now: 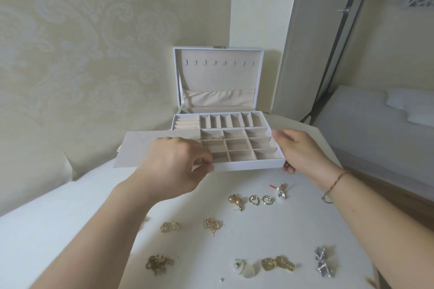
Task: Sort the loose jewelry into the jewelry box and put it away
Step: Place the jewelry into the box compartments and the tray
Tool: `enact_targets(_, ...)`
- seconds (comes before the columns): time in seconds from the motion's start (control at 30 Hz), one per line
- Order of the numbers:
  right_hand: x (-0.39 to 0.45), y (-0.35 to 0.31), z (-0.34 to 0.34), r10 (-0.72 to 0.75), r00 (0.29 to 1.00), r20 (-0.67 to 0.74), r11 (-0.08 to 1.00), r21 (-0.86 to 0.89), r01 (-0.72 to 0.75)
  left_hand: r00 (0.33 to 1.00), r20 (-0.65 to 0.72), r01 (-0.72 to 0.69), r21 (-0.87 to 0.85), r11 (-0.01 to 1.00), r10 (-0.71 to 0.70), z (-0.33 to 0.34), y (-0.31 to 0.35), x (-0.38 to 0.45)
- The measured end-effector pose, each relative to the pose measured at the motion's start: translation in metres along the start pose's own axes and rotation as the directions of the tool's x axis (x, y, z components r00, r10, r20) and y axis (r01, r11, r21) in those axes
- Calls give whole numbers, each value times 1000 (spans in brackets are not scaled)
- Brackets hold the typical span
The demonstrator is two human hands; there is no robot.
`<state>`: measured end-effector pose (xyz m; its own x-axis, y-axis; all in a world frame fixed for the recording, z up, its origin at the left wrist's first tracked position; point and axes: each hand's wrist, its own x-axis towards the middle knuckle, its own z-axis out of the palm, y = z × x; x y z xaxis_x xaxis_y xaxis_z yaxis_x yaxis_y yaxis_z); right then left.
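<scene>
We are standing at the tabletop [70, 213]; the jewelry box [219, 82] is sitting open at twelve o'clock. Its tray [237, 148] is running long from nine to three between our hands. The left hand [173, 166] is pinching the front rim; the right hand [298, 152] is gripping the right end. Loose earrings [260, 200] are lying at six o'clock, nearer the right.

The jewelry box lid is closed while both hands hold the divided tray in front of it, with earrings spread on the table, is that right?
Not quite. The head view shows the jewelry box lid standing open. The rest holds: the left hand and right hand hold the divided tray, with earrings spread on the table.
</scene>
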<state>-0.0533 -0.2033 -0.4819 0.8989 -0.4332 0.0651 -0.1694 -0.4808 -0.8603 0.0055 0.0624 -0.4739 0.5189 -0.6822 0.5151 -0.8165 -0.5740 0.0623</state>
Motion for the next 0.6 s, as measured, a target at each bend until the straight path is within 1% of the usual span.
enact_targets(0.07, 1, 8, -3, 23, 999, 43, 988, 153, -29, 997, -66, 28, 0, 1000, -28, -2, 2, 1)
enact_targets(0.1, 3, 13, -4, 21, 998, 57, 983, 182, -31, 996, -88, 30, 3, 1000, -29, -2, 3, 2)
enact_targets(0.13, 5, 20, -5, -5, 998, 64, 988, 154, -5, 995, -102, 16, 12, 1000, -15, -1, 4, 2)
enact_targets(0.23, 12, 36, -4, -154, 983, 101, 982, -97, 163, 995, -86, -48, 63, 997, 53, 5, 3, 1)
enact_targets(0.27, 13, 36, -2, -168, 978, 120, 969, -162, 187, 995, -65, -64, 83, 995, 69, 6, 2, 1)
enact_targets(0.3, 15, 37, 0, -188, 973, 136, 956, -201, 213, 995, -42, -83, 105, 991, 87, 6, 0, 1)
enact_targets(0.4, 24, 32, 8, -309, 938, 159, 902, -265, 342, 986, 33, -165, 161, 973, 162, 6, -3, 2)
enact_targets(0.43, 27, 30, 10, -317, 936, 152, 892, -288, 348, 981, 56, -194, 153, 969, 187, 6, -3, 3)
enact_targets(0.47, 27, 28, 11, -306, 940, 154, 869, -357, 341, 975, 67, -220, 133, 966, 213, 5, -3, 3)
enact_targets(0.53, 25, 22, 13, -289, 942, 173, 749, -572, 335, 967, 69, -250, 87, 964, 244, 5, -4, 3)
enact_targets(0.57, 24, 21, 14, -292, 940, 177, 687, -645, 335, 965, 73, -255, 65, 965, 250, 4, -4, 2)
enact_targets(0.6, 22, 20, 14, -298, 939, 173, 661, -672, 334, 964, 82, -258, 41, 965, 254, 4, -5, 2)
